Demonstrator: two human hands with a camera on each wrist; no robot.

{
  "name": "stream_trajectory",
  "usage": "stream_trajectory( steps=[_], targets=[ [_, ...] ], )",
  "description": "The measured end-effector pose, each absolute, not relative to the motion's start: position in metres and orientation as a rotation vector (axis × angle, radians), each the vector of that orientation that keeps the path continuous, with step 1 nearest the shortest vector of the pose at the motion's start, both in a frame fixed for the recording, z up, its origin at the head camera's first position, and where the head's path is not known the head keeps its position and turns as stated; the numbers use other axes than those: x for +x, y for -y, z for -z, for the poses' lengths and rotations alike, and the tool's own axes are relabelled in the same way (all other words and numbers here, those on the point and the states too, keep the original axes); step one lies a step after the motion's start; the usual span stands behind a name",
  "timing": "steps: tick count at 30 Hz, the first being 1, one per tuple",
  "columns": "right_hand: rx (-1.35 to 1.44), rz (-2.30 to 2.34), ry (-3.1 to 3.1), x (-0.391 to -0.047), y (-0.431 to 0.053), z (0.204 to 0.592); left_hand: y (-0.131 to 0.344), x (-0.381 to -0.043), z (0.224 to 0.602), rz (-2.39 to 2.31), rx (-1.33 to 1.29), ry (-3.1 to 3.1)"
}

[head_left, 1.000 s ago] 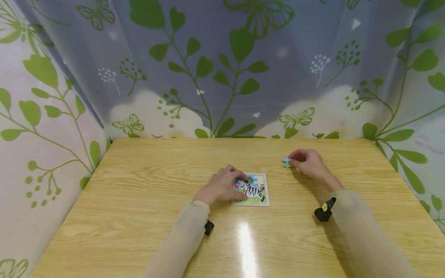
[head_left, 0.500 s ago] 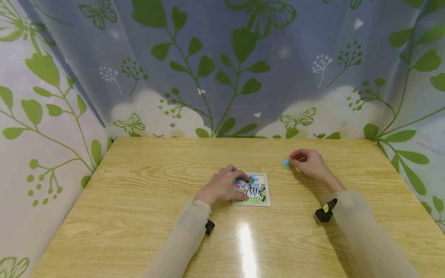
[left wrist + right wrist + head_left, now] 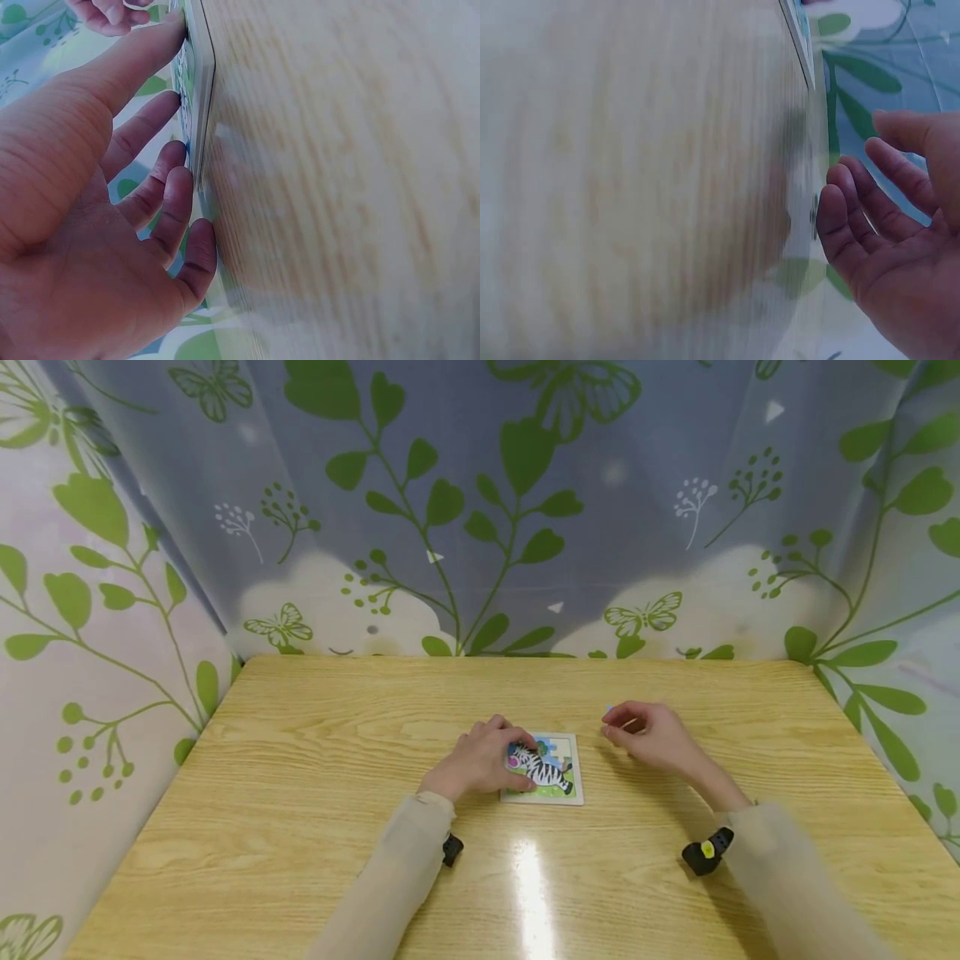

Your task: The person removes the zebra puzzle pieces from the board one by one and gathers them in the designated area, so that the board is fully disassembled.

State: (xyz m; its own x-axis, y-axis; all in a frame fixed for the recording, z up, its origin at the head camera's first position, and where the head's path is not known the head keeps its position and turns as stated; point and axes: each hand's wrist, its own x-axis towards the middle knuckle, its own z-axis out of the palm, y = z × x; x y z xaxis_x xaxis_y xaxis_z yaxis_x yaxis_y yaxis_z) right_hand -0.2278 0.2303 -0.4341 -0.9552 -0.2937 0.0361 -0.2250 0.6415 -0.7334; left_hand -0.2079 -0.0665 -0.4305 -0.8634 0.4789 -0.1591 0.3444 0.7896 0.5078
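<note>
— Where does the head view look from?
— Above, forward and down across the surface (image 3: 337, 752) to the curtain (image 3: 637, 510); it stands farthest back.
— And the wrist views?
— Low and close, looking along the left hand (image 3: 476, 760) and the right hand (image 3: 656, 739), with the surface tipped sideways.
— What do they share?
— The puzzle (image 3: 551, 774) shows in all three, steeply foreshortened from the wrists.

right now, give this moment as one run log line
left hand: touching zebra puzzle; right hand: nothing visibly held; blue piece: mostly hidden at right hand; puzzle gap: upper right
</note>
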Motion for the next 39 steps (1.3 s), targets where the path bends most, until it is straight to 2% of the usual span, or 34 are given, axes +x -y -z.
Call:
stream_trajectory(
  steps=[11, 23, 39],
  targets=[
    [-0.588, 1.102, -2.744, -0.212, -0.206, 0.438, 0.066, -0.208, 0.430, -0.683, 0.625, -2.698],
    [-0.726, 1.029, -2.660, -0.214, -0.192, 0.445, 0.065, -0.209, 0.431, -0.658, 0.629, -2.698],
    [-0.712, 0.987, -2.612, -0.215, -0.183, 0.441, 0.065, -0.210, 0.432, -0.664, 0.616, -2.698]
  ],
)
